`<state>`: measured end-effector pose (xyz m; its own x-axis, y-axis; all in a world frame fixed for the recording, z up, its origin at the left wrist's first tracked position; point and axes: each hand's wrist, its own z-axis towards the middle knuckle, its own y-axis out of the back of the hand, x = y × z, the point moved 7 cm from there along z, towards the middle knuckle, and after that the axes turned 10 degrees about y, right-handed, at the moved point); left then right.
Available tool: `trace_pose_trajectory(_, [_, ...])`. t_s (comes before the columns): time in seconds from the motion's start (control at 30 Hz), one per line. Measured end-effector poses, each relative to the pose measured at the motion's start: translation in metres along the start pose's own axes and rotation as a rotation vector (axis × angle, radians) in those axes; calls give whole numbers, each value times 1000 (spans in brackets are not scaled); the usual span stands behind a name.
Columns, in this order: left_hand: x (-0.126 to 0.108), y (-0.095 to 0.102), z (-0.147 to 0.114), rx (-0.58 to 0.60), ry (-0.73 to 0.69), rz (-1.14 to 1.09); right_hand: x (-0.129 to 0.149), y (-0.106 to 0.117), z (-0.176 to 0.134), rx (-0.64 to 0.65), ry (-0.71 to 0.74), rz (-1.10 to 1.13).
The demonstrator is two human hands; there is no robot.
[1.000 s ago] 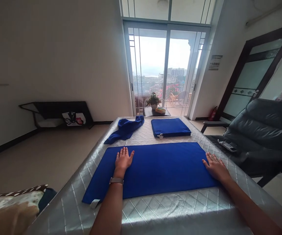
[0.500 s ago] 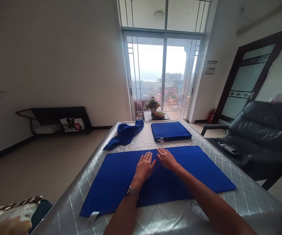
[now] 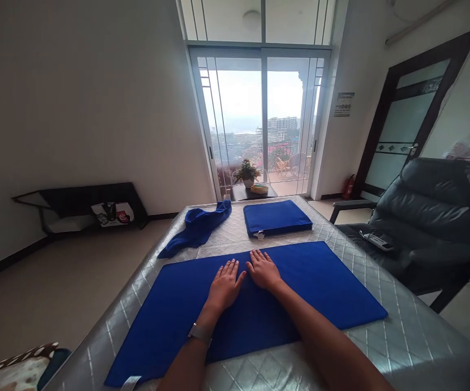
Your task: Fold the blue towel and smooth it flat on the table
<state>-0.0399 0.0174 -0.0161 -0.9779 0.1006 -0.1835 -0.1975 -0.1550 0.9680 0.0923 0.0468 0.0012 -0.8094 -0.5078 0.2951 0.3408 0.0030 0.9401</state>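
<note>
A blue cloth point(image 3: 320, 288), towel-like, is spread flat across the silvery quilted surface in front of me, a white tag at its near left corner. My left hand point(image 3: 224, 283) rests palm down near the cloth's far edge, fingers stretched out, a watch on the wrist. Just right of it, my right hand point(image 3: 263, 269) lies flat on the same cloth, its fingers also extended. Beyond the hands sits a neat stack of folded blue cloths point(image 3: 277, 214). A crumpled blue cloth point(image 3: 198, 228) lies to the left of that stack.
The silver quilted mattress point(image 3: 381, 277) bears all the cloths. A black recliner point(image 3: 426, 217) stands close on the right. Past the far end are a small dark table with a potted plant point(image 3: 248, 172) and sliding glass doors. Patterned fabric point(image 3: 18, 369) shows at lower left.
The view has turned slightly, so the scene sits a little further left. Both hands remain flat on the spread cloth, with little visible movement over it.
</note>
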Motion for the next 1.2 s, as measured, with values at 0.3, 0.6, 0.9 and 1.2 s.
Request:
trace_pose_trajectory(0.3, [-62,3,33,36,-88,-74,-2,-4,-2,26,93,-1])
trace_pose_trajectory(0.6, [-51,-13,48,144,5,-161,-1,-1,-3,-8,92,53])
trace_pose_trajectory(0.9, [-6,-17,45,75,-64,108,-4,-2,-1,-43,19,60])
trace_pose_trajectory(1.2, [90,5,37,97,147,97,-74,17,-20,48,-163,-63])
